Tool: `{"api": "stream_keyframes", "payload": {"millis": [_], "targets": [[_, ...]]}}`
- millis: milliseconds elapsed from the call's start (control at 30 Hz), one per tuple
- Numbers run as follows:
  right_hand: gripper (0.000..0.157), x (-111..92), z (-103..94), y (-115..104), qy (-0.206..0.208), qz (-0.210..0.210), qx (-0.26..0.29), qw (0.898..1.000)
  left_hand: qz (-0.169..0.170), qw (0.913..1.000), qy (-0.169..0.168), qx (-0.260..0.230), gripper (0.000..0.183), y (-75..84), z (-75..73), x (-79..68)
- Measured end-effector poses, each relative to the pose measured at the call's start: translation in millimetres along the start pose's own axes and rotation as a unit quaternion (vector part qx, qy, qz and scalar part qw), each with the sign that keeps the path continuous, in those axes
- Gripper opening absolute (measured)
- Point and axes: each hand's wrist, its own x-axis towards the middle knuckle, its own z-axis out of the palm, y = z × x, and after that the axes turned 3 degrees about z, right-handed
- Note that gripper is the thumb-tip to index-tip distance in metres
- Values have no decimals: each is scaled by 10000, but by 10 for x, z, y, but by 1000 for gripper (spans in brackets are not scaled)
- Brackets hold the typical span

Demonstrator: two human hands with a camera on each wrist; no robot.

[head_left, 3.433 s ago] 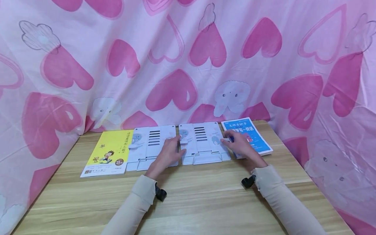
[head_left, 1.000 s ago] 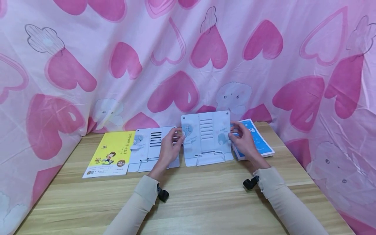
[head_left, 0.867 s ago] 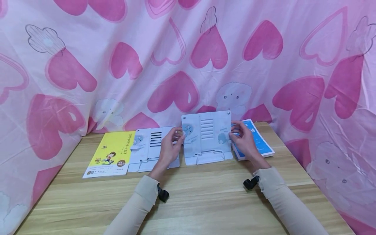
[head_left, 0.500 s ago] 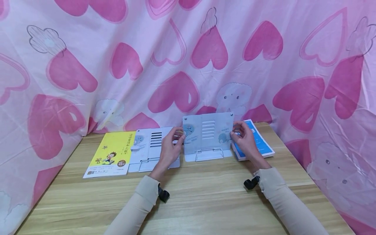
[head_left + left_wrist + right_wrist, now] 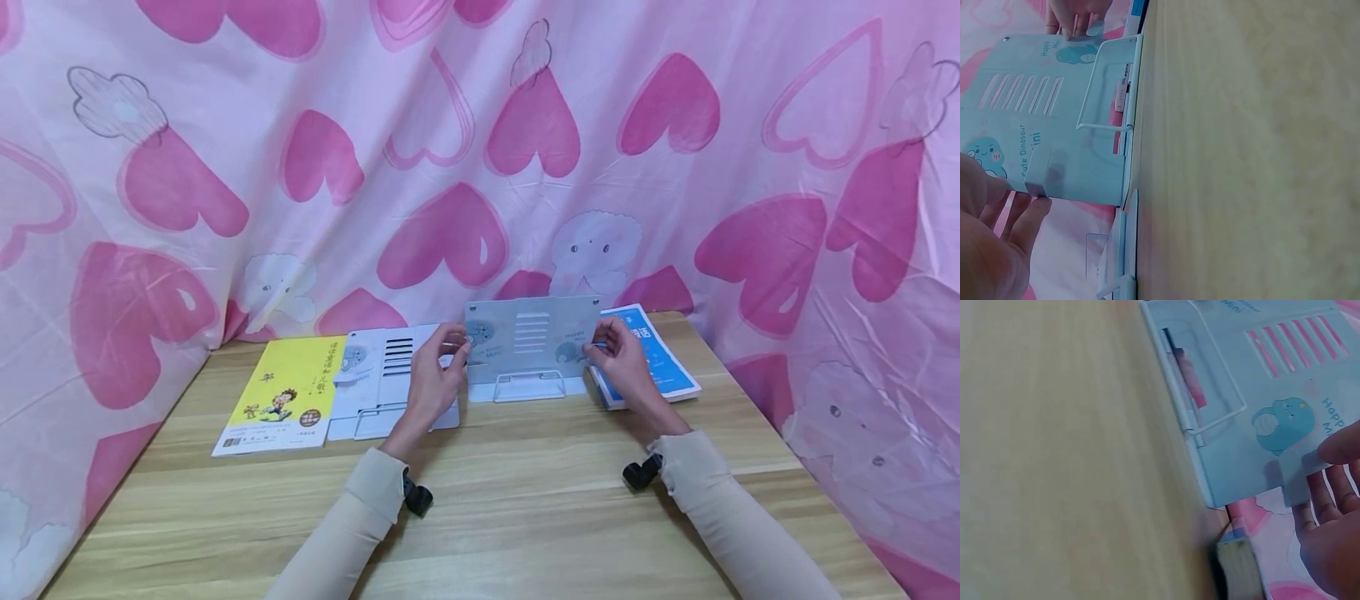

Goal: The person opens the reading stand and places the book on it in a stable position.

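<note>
A pale blue book stand (image 5: pixel 532 358) with slots and a printed dinosaur stands with its panel raised, on the table before the curtain. My left hand (image 5: pixel 435 373) pinches its left edge. My right hand (image 5: pixel 622 360) pinches the opposite edge, thumb in front and fingers behind in the right wrist view. A wire page holder (image 5: pixel 1082 106) and folded side tabs show on the panel's front in the left wrist view. A second book stand (image 5: pixel 371 387) lies flat beside my left hand, partly covered by it.
A yellow book (image 5: pixel 288 375) lies at the left, against the flat stand. At the right, behind my right hand, lies a thick blue book (image 5: pixel 663 362). Pink heart-patterned curtain (image 5: pixel 480 142) hangs around the wooden table (image 5: pixel 487 517). Black devices (image 5: pixel 641 472) sit at both wrists.
Both hands took hold of the right-hand stand, and its panel swung up from lying flat. In the last second its lower edge shifted back and its top dropped slightly in view.
</note>
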Motion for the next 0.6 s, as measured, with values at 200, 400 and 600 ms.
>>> {"api": "stream_keyframes", "payload": {"millis": [200, 400, 600], "targets": [[32, -42, 38, 44, -33, -75, -171, 9998, 44, 10000, 74, -45, 21, -5, -9, 1], [36, -120, 39, 80, -234, -380, -463, 9979, 55, 9997, 238, -93, 20, -52, -1, 13], [44, -170, -4, 66, -456, -325, -782, 9954, -18, 9994, 299, -159, 22, -95, 5, 29]]}}
